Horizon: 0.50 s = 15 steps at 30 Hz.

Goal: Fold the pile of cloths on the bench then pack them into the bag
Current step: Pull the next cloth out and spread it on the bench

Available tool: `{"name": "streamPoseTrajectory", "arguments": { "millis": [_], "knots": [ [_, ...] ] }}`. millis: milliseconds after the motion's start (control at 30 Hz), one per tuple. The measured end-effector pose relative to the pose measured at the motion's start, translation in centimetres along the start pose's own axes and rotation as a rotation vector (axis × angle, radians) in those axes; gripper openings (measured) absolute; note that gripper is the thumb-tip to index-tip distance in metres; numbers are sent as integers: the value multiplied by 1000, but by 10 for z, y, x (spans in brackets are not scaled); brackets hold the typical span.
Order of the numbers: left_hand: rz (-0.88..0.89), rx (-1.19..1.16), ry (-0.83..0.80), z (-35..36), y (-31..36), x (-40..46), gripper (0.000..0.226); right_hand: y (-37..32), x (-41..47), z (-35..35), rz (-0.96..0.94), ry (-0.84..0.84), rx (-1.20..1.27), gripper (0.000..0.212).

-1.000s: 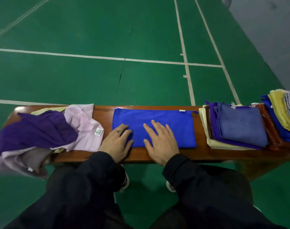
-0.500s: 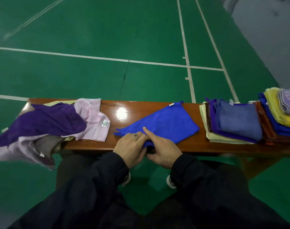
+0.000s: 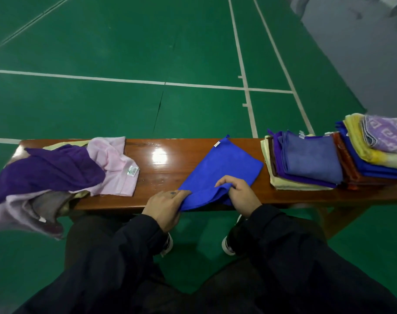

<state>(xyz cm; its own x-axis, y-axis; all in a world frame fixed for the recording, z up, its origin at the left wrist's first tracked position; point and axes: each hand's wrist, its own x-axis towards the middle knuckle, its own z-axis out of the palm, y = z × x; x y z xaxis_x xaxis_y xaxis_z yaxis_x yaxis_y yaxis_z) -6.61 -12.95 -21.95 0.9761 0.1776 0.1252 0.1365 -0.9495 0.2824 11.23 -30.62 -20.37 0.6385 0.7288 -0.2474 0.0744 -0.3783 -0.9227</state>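
Observation:
A bright blue cloth (image 3: pixel 224 168) lies folded and skewed on the wooden bench (image 3: pixel 170 171), its near edge lifted off the wood. My left hand (image 3: pixel 164 206) grips that near edge at its left corner. My right hand (image 3: pixel 240 193) pinches the same edge further right. An unfolded pile sits at the bench's left end: a dark purple cloth (image 3: pixel 45 171) over a pink one (image 3: pixel 116 164), with grey and pale pieces hanging off the front. Folded cloths are stacked at the right: a blue-grey topped stack (image 3: pixel 310 162) and a yellow and lilac topped stack (image 3: pixel 378 146). No bag is in view.
The bench stands on a green court floor (image 3: pixel 125 53) with white lines. My dark-trousered legs and shoes (image 3: pixel 228 244) are under the bench's front edge. A bare glossy patch of bench (image 3: pixel 159 155) lies between the pile and the blue cloth.
The blue cloth lay flat as a long rectangle under both palms. It has since been folded shorter and turned askew, and both hands have moved to its near edge and gripped it.

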Motion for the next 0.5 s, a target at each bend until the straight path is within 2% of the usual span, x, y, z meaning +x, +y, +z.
{"name": "streamPoseTrajectory", "arguments": {
  "millis": [100,167,233,300,400,500],
  "knots": [
    [-104,-196,105,-10,0,-4,35,-3,7,2,37,5,156,26],
    [-120,-307,255,-20,3,-11,26,-13,11,6,68,23,238,20],
    [-123,-453,330,-36,12,-12,24,-24,14,12,63,20,322,20],
    [-153,-602,368,-47,22,-4,23,-29,16,15,11,35,373,25],
    [-300,-797,394,-55,32,18,19,-28,14,8,-26,96,391,25],
    [-377,-815,365,-58,39,44,17,-29,5,-7,-1,60,446,18]
  ]
}}
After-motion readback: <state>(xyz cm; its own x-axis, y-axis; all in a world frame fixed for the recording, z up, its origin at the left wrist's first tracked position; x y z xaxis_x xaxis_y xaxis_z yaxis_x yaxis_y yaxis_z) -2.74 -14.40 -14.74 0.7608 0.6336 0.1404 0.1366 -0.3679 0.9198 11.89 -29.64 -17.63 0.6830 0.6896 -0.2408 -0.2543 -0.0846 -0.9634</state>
